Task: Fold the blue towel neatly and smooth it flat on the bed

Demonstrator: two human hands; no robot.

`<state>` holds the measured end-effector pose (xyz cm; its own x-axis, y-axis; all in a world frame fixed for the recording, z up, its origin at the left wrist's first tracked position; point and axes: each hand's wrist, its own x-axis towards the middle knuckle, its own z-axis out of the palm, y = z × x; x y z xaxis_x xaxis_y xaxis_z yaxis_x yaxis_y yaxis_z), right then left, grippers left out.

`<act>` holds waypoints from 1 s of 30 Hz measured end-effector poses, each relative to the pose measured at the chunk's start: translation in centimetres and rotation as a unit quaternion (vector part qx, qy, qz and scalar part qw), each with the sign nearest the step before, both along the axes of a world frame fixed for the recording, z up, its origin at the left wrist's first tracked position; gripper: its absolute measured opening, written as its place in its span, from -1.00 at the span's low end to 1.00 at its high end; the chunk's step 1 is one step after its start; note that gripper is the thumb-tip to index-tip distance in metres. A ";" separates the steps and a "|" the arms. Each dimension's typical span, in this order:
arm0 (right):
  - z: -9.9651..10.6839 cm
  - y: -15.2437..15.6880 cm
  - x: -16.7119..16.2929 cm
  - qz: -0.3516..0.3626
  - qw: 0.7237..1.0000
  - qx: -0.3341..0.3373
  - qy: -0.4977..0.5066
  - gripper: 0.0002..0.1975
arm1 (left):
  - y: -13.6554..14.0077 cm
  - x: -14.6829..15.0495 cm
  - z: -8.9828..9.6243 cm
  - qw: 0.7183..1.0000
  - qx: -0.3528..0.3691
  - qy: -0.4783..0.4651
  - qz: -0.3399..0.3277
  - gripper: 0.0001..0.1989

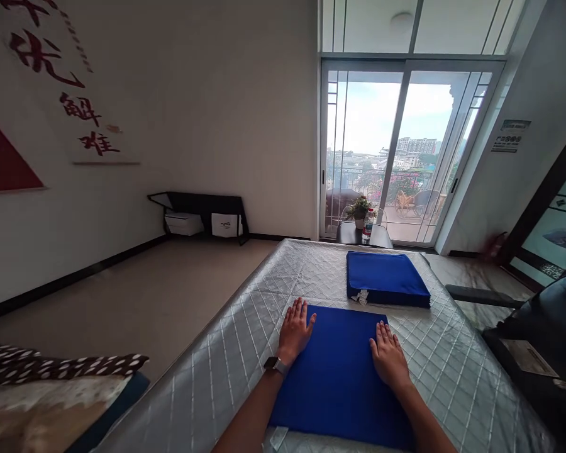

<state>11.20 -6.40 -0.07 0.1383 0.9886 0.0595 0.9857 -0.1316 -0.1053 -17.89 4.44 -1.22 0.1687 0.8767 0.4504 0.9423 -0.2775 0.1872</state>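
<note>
A flat blue cloth piece (339,377) lies spread on the silver quilted table cover (226,352), a white tag showing at its near left corner. On its far left edge rests my left hand (295,330), palm down with the fingers stretched out and a watch on the wrist. My right hand (390,357) lies flat along the far right edge, its fingers straight. Neither hand grips anything. Just beyond them sits a neat stack of folded blue cloth (387,277), white tags sticking out at its near left corner.
Past the far table edge, a small dark table (377,238) bears a potted plant (360,211) and a bottle (368,224). Patterned fabric (51,402) lies at the lower left. A dark chair-like object (538,340) stands close on the right. A black shelf (202,214) stands by the wall.
</note>
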 end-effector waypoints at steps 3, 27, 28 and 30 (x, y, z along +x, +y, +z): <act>0.2 0.1 -0.1 -0.006 1.000 -0.003 0.010 -0.32 | -1.8 2.1 1.3 1.000 0.003 0.005 -0.027 -0.35; -0.1 -0.1 -0.1 -0.008 0.998 0.023 0.050 -0.35 | -4.1 5.4 -0.3 0.983 -0.085 0.090 -0.133 -0.37; -0.2 -0.1 -0.1 -0.008 0.998 0.025 0.052 -0.35 | -3.8 4.1 -0.6 0.986 -0.089 0.089 -0.113 -0.37; -0.3 -0.2 0.0 -0.008 0.998 0.028 0.054 -0.34 | -3.3 1.7 -1.1 0.989 -0.092 0.087 -0.080 -0.37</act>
<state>11.17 -6.57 -0.33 0.1619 0.9818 0.0992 0.9661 -0.1372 -0.2187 -16.16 1.11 -2.27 0.3733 0.8968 0.2376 0.9111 -0.4027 0.0884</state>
